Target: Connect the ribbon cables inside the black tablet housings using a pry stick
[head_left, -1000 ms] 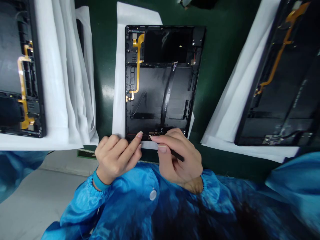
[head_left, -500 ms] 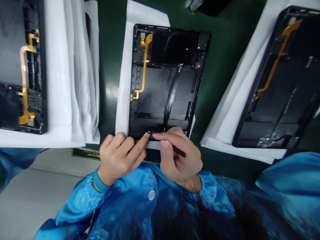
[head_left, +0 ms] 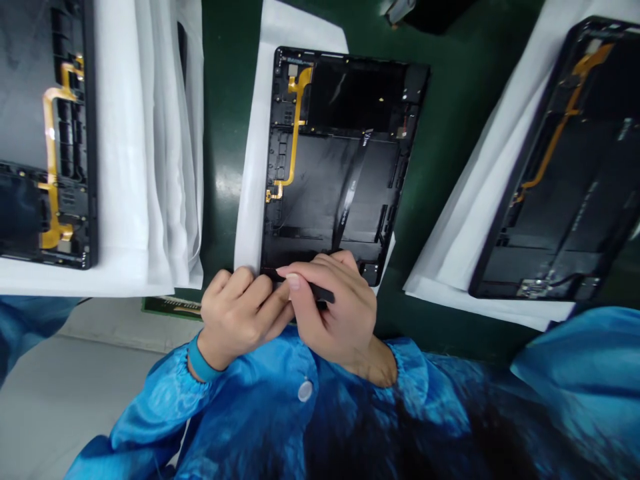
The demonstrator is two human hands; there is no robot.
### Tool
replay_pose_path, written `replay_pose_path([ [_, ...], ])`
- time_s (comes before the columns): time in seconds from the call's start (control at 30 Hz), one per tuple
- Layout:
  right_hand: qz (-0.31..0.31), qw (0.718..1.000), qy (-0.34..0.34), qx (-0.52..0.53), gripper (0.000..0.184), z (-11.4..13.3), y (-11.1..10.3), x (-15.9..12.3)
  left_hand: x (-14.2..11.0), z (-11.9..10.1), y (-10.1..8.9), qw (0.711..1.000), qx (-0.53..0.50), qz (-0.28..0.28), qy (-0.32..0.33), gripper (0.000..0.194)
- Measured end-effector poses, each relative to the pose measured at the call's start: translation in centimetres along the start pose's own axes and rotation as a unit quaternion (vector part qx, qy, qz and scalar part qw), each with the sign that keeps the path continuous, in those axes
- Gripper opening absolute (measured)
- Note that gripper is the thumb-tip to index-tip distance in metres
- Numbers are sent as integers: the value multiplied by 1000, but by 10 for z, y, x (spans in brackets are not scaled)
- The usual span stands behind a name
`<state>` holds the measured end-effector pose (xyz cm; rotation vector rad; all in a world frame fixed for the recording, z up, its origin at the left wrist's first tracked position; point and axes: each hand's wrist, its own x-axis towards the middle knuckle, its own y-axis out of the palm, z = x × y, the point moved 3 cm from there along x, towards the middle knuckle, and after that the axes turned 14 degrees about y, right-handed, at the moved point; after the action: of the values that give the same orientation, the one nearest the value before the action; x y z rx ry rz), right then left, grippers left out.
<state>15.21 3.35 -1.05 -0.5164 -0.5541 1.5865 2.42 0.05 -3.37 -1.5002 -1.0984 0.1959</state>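
An opened black tablet housing [head_left: 315, 210] lies on a white foam sleeve [head_left: 250, 180]. It carries a yellow flex cable [head_left: 295, 133] on the left and a black ribbon cable [head_left: 348, 193] down its middle. Between thumb and fingers, my right hand [head_left: 343, 307] grips a slim black stick-like tool [head_left: 323, 293] over the near edge; its working tip is hidden. My left hand [head_left: 243, 310] is at the near edge beside it, fingers curled and index finger reaching toward the right fingertips. Its thumb and whatever it may pinch are hidden.
More opened housings lie on white sleeves, one at the left [head_left: 23, 120] and one at the right [head_left: 550, 227]. Under them is a green work surface [head_left: 440, 133]. A dark object with a metallic end [head_left: 400, 12] sits at the top. Blue sleeves show at both sides.
My right hand has shifted left along the near edge with the tool, covering my left index fingertip. The housing's near right corner is now uncovered. The view has shifted slightly.
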Motion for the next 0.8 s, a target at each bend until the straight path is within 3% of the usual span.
replay_pose_path([
  [0.6,-8,999,-4,-31,12,0,3,-2,-1,1,0,1000,-6,-9,-1,6],
  [0.8,-5,999,2,-36,13,-1,2,-2,-9,4,-4,997,-55,-53,-4,12],
])
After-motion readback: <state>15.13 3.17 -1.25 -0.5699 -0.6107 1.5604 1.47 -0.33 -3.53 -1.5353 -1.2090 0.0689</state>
